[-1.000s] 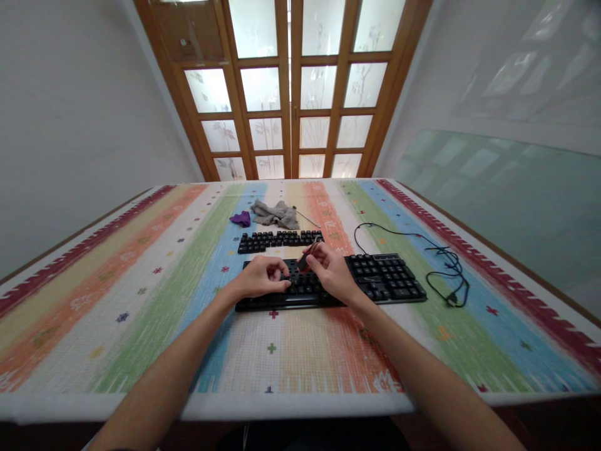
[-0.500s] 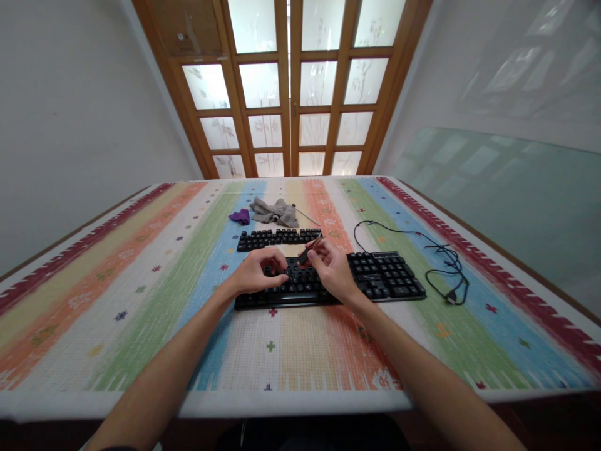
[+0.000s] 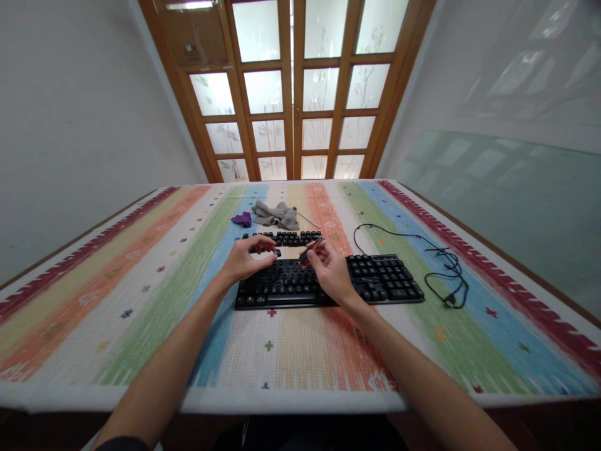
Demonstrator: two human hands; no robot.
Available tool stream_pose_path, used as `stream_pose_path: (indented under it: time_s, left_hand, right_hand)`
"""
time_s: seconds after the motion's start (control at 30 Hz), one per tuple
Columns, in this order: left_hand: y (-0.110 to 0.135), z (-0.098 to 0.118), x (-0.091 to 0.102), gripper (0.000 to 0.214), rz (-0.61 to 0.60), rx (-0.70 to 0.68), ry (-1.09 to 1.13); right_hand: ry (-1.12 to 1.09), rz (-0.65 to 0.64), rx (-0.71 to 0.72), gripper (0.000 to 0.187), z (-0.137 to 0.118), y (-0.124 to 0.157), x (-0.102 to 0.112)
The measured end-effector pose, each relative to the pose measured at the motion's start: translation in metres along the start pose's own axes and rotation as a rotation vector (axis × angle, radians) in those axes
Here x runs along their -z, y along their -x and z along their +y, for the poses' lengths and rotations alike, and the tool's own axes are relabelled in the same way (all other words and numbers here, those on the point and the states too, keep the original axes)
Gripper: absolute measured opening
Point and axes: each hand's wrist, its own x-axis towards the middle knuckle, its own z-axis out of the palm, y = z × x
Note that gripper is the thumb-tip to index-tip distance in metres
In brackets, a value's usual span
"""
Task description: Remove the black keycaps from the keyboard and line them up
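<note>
A black keyboard (image 3: 370, 282) lies in the middle of the table with its cable (image 3: 436, 263) trailing to the right. My left hand (image 3: 244, 258) hovers above the keyboard's far left edge, pinching a small black keycap (image 3: 277, 252) between thumb and fingertips. My right hand (image 3: 331, 270) rests over the keyboard's middle and grips a thin dark tool (image 3: 310, 249) that points up and to the right. Just behind the keyboard stand rows of loose black keycaps (image 3: 293, 237).
A grey cloth (image 3: 276, 214) and a purple cloth (image 3: 241, 218) lie farther back on the striped tablecloth (image 3: 141, 300). A thin stick (image 3: 307, 217) lies beside the grey cloth. Wooden glazed doors (image 3: 291, 94) stand behind the table.
My left hand has lifted off the keyboard and moved back and left with a small keycap in its fingers. My right hand has stayed almost still, holding the tool.
</note>
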Motion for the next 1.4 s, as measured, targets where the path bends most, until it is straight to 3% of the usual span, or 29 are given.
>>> stream_pose_path:
  time_s: [0.07, 0.23, 0.53, 0.8, 1.07, 1.4]
  left_hand:
    - [-0.004, -0.009, 0.002, 0.018, 0.000, -0.026, -0.144]
    - [-0.012, -0.031, -0.003, 0.019, -0.220, -0.050, -0.400]
    - [-0.028, -0.034, 0.000, 0.011, -0.404, -0.039, -0.442]
    - [-0.038, -0.033, -0.001, 0.013, -0.428, 0.000, -0.520]
    - [-0.042, -0.037, -0.004, 0.017, -0.455, -0.061, -0.625]
    - [-0.039, -0.042, -0.005, 0.015, -0.375, -0.103, -0.670]
  right_hand:
    - [0.007, -0.002, 0.002, 0.036, 0.000, 0.001, -0.001]
    - [0.034, -0.011, 0.001, 0.036, -0.001, 0.002, -0.003]
    - [0.021, -0.008, -0.009, 0.035, -0.001, 0.002, 0.000]
    - [0.018, -0.016, -0.024, 0.036, 0.000, 0.002, 0.000]
    - [0.025, -0.029, -0.028, 0.034, 0.001, 0.003, -0.001]
    - [0.034, -0.043, -0.032, 0.034, 0.000, 0.002, -0.001]
